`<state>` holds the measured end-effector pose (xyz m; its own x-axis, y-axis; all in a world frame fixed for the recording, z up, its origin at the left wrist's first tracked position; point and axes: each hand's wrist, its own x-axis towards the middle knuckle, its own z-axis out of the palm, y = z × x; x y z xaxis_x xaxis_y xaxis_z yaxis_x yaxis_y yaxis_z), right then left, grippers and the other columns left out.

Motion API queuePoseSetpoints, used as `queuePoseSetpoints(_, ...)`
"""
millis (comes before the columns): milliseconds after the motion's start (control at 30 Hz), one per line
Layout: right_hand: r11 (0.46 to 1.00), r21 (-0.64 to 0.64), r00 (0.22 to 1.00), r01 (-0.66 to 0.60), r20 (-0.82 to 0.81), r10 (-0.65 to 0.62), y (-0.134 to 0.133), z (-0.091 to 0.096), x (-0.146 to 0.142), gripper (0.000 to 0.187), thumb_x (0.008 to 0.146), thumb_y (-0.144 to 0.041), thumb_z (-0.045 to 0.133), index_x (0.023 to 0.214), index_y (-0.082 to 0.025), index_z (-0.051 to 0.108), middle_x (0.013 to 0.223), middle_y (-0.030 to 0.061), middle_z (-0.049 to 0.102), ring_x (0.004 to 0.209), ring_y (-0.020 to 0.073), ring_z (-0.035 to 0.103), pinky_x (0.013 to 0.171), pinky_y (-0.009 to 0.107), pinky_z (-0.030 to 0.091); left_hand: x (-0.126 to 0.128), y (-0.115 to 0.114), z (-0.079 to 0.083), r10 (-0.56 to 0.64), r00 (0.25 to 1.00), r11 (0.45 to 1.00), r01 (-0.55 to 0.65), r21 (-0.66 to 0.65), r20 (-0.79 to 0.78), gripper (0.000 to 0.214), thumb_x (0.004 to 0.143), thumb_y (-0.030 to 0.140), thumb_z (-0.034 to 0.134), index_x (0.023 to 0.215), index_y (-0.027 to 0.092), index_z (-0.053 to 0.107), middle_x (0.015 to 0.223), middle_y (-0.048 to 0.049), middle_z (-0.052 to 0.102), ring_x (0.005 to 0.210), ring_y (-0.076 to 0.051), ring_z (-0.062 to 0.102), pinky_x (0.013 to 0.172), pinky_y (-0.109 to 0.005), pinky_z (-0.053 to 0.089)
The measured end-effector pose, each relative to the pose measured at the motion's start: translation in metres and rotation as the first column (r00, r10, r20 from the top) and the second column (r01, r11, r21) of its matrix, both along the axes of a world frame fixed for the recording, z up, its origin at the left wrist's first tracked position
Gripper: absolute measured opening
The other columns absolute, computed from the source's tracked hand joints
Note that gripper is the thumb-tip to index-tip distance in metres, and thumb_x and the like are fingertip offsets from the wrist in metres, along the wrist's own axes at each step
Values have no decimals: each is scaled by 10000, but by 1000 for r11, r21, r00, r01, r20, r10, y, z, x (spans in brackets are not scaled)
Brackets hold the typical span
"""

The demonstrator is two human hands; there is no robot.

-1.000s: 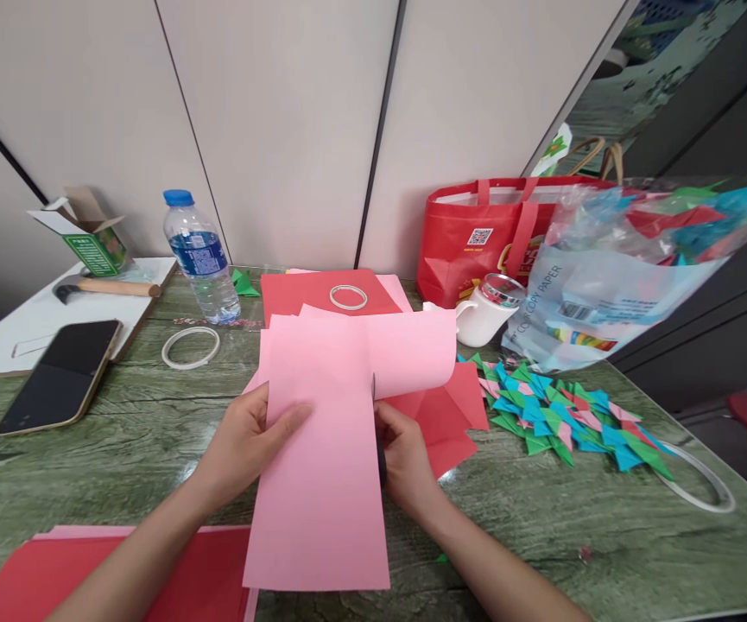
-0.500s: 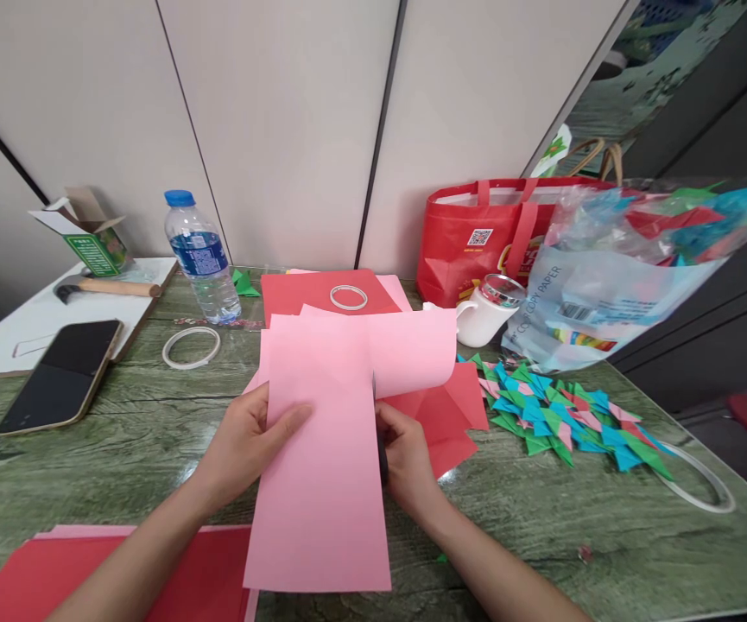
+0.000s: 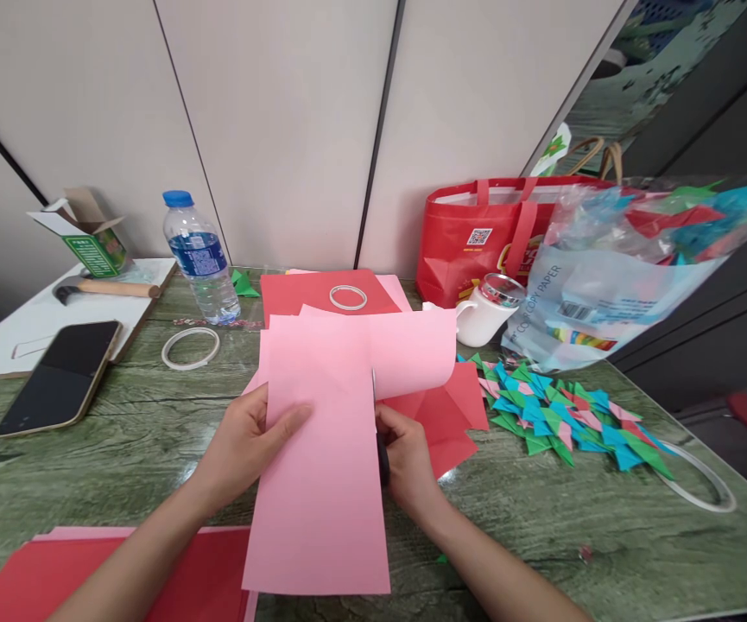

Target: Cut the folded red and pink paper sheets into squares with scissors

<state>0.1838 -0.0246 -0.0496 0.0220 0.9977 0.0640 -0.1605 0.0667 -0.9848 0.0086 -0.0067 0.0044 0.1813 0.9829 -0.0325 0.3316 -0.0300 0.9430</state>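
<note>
While scissors [image 3: 383,461] cut paper [image 3: 322,484], a bag [image 3: 560,333] reads "COPY PAPER."

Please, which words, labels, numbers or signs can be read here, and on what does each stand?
"COPY PAPER": plastic bag at right; preceding letters unclear, smaller print unreadable.
QR code: red bag; yellow print there too small or partly hidden.
Bottle label: too small to read.
Green box: print too blurred.

Ahead of you: pale wall panels [image 3: 282,130], dark seams [image 3: 382,130] between. Your worktop [image 3: 509,544]: greenish woodgrain, bright glints [image 3: 189,471]. To your right, dark panelling [image 3: 703,367] past the worktop.
</note>
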Motion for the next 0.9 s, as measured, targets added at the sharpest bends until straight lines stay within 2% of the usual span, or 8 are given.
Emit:
queuePoseSetpoints(167,1000,15,1000,1,28,-2,1,-1,0,104,588,-85,600,610,-171,547,516,-63,508,480,95,430,503,214,386,0,0,0,-12,1000,1000,12,-24,15,258,745,416,564,799,164,574,715,4,608,572,-127,538,460,-199,446)
queuePoseSetpoints(400,997,71,1000,4,26,-6,4,6,5,190,593,-130,655,771,-170,601,724,6,652,660,160,586,621,253,463,1,-2,0,-43,997,999,41,-19,-68,269,742,426,556,777,160,583,678,7,583,557,-123,514,426,-189,422)
queuePoseSetpoints(900,998,58,997,21,69,-25,4,7,4,179,591,-168,674,744,-171,581,711,9,663,663,174,598,613,263,478,5,-3,2,-49,999,996,48,-73,-6,258,722,412,566,789,164,589,685,-4,605,557,-139,542,434,-208,449)
